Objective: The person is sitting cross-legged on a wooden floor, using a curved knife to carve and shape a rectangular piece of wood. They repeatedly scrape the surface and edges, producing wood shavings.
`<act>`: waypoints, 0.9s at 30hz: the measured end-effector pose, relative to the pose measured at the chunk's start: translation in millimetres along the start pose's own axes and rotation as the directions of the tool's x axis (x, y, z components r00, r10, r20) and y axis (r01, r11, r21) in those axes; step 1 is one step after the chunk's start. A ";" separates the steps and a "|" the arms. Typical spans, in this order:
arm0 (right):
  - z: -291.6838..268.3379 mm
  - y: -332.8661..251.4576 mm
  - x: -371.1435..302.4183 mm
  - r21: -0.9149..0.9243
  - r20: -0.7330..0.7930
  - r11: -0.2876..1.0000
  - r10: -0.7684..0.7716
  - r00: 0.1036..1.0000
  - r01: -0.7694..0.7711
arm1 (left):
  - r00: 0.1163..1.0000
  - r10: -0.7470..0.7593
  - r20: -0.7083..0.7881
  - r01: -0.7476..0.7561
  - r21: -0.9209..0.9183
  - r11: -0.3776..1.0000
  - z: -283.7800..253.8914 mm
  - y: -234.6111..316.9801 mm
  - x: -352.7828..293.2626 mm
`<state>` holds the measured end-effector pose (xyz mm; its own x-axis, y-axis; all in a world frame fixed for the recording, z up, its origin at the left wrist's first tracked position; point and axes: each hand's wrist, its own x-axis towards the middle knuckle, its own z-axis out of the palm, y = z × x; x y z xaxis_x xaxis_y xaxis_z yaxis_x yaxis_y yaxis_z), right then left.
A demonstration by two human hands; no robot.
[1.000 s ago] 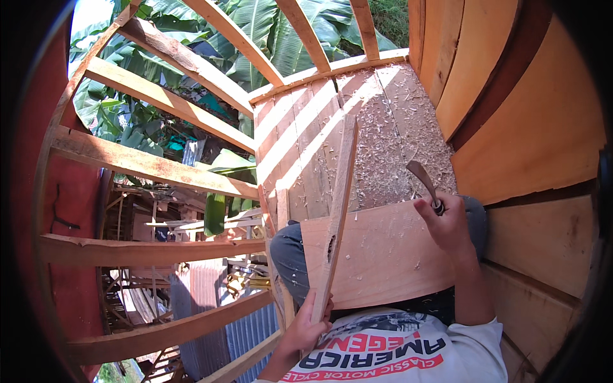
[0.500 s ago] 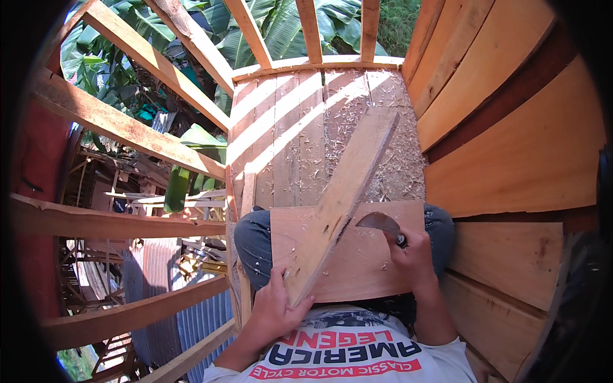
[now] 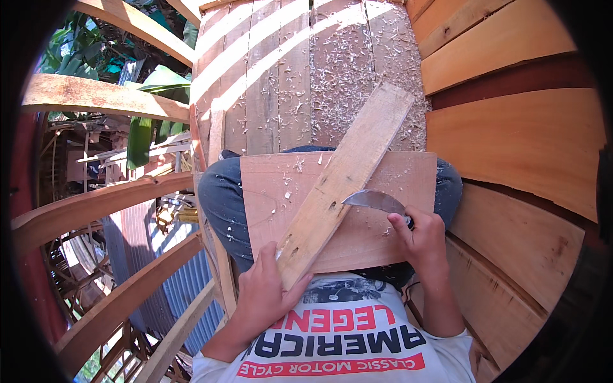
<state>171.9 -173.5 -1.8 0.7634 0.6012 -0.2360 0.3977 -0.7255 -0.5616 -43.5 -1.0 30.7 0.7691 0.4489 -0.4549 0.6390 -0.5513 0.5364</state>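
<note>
A long wooden plank (image 3: pixel 354 169) lies slantwise over a thin square board (image 3: pixel 274 191) across my lap. My left hand (image 3: pixel 267 281) grips the plank's near end, thumb on one side and fingers on the other. In my right hand (image 3: pixel 423 237) is a curved knife (image 3: pixel 377 201), its dark handle mostly hidden by my fingers. The blade points left, its tip at the plank's right edge beside a dark knot; whether it touches the wood I cannot tell. A few pale chips rest on the square board.
Curly wood shavings (image 3: pixel 345 83) cover the plank floor (image 3: pixel 262 108) ahead. Slatted rails (image 3: pixel 102 198) rise at the left, with corrugated metal sheets (image 3: pixel 185 293) and leaves (image 3: pixel 140 137) beyond. Overlapping boards (image 3: pixel 511 147) form a wall close on my right.
The view has tilted down toward my lap. The plank has rolled, showing more of its knotted broad face. My right hand and knife have shifted slightly; both hands keep their holds.
</note>
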 end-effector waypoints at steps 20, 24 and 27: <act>11.9 10.0 24.4 -0.337 -0.058 0.936 -0.127 0.990 0.100 | 0.998 -0.015 0.057 0.010 0.089 0.996 9.5 -0.2 5.6; 9.4 11.7 30.9 -0.363 -0.060 0.927 -0.127 0.990 0.097 | 0.999 0.003 0.045 -0.006 0.074 0.997 8.7 1.4 5.5; 6.8 13.7 35.9 -0.380 -0.052 0.919 -0.133 0.990 0.104 | 0.998 -0.028 0.064 0.024 0.062 0.998 7.5 3.8 5.4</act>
<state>201.3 -159.6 -23.3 0.7290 0.6744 -0.1172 0.6383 -0.7316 -0.2394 -37.0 -5.9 24.9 0.7489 0.4180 -0.5143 0.6553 -0.5828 0.4805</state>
